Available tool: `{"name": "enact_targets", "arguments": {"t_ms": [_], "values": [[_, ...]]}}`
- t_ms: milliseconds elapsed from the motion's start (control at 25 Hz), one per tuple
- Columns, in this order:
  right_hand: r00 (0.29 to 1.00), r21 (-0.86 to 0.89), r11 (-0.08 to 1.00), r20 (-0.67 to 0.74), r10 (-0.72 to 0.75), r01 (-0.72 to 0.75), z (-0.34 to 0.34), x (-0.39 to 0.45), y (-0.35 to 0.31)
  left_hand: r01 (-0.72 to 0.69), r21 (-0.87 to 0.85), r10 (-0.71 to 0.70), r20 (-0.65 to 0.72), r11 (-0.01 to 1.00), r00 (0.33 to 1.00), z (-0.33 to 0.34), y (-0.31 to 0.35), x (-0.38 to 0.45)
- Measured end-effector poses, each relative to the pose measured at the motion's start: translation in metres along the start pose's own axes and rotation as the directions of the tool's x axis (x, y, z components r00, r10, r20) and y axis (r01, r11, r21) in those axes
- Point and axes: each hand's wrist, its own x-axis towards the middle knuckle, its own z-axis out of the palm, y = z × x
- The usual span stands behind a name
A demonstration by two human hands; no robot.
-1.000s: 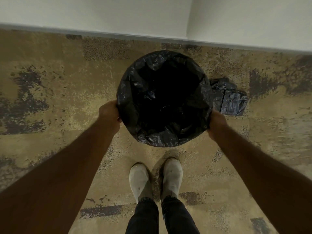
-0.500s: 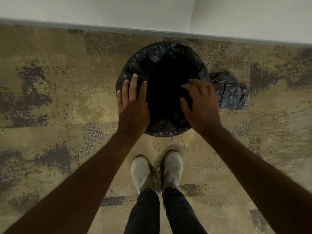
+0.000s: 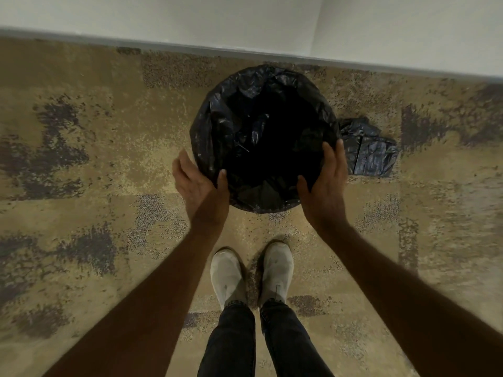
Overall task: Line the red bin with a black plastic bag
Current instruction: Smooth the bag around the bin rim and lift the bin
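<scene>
Nearest me, below the bin, I see two pale worn shoes point(image 3: 251, 273) side by side on the mottled tan and dark carpet point(image 3: 89, 164), with dark jeans above them. Both bare forearms reach up toward the bin. My left hand point(image 3: 200, 183) cups the bin's near left side, thumb laid over the edge and fingers spread against the outside. My right hand point(image 3: 325, 178) does the same at the near right, fingers apart, thumb on the plastic at the rim. Neither hand pinches the plastic shut. The crinkled black plastic bag point(image 3: 245, 118) covers the whole round mouth of the bin, draped over the rim so that no red shows. Just right of the bin, a folded bundle of black plastic bags point(image 3: 373, 151) lies on the carpet. Beyond the bin runs a grey baseboard point(image 3: 136, 43) under a white wall point(image 3: 190, 14).
</scene>
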Motion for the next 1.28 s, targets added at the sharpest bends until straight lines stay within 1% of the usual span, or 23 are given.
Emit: {"name": "enact_targets", "arguments": {"t_ms": [40, 80, 120, 160, 200, 240, 320, 440, 520, 640, 800, 920, 1080, 1160, 1280], "values": [[0.985, 0.232, 0.958, -0.005, 0.173, -0.167, 0.002, -0.005, -0.005, 0.156, -0.215, -0.151, 0.042, 0.964, 0.988, 0.002, 0.002, -0.006], [0.926, 0.467, 0.812, 0.046, 0.374, -0.351, 0.004, -0.010, -0.011, 0.300, -0.374, -0.279, 0.111, 0.877, 0.954, 0.004, 0.005, -0.012], [0.822, 0.638, 0.575, 0.170, 0.543, -0.512, 0.006, -0.014, -0.018, 0.424, -0.459, -0.383, 0.185, 0.780, 0.905, 0.007, 0.006, -0.015], [0.717, 0.712, 0.346, 0.313, 0.623, -0.611, 0.010, -0.018, -0.023, 0.513, -0.487, -0.460, 0.234, 0.707, 0.856, 0.010, 0.008, -0.017], [0.656, 0.722, 0.215, 0.408, 0.634, -0.657, 0.013, -0.022, -0.025, 0.568, -0.487, -0.512, 0.259, 0.663, 0.819, 0.012, 0.010, -0.016], [0.640, 0.714, 0.176, 0.455, 0.620, -0.678, 0.016, -0.025, -0.025, 0.599, -0.491, -0.541, 0.272, 0.633, 0.796, 0.013, 0.010, -0.015], [0.631, 0.702, 0.134, 0.519, 0.577, -0.700, 0.016, -0.026, -0.025, 0.623, -0.512, -0.557, 0.300, 0.591, 0.774, 0.012, 0.012, -0.013], [0.569, 0.665, 0.049, 0.597, 0.566, -0.746, 0.009, -0.023, -0.028, 0.649, -0.523, -0.578, 0.321, 0.552, 0.750, 0.003, 0.018, -0.014], [0.545, 0.643, 0.049, 0.604, 0.581, -0.764, -0.001, -0.027, -0.035, 0.657, -0.532, -0.593, 0.318, 0.535, 0.740, -0.007, 0.024, -0.020], [0.555, 0.640, 0.079, 0.590, 0.587, -0.764, -0.023, -0.040, -0.058, 0.657, -0.543, -0.601, 0.312, 0.522, 0.736, -0.036, 0.041, -0.036], [0.576, 0.648, 0.096, 0.587, 0.569, -0.756, -0.059, -0.064, -0.119, 0.647, -0.575, -0.601, 0.308, 0.500, 0.738, -0.104, 0.066, -0.053], [0.584, 0.641, 0.120, 0.585, 0.563, -0.758, -0.073, -0.082, -0.165, 0.659, -0.577, -0.609, 0.320, 0.482, 0.726, -0.157, 0.074, -0.060], [0.630, 0.640, 0.199, 0.564, 0.533, -0.742, -0.067, -0.099, -0.223, 0.650, -0.608, -0.588, 0.342, 0.456, 0.733, -0.217, 0.066, -0.050], [0.654, 0.646, 0.234, 0.545, 0.526, -0.726, -0.050, -0.111, -0.261, 0.644, -0.617, -0.578, 0.347, 0.452, 0.738, -0.256, 0.051, -0.040], [0.669, 0.673, 0.239, 0.500, 0.550, -0.700, -0.021, -0.130, -0.318, 0.642, -0.616, -0.557, 0.365, 0.456, 0.746, -0.314, 0.024, -0.020]]}}
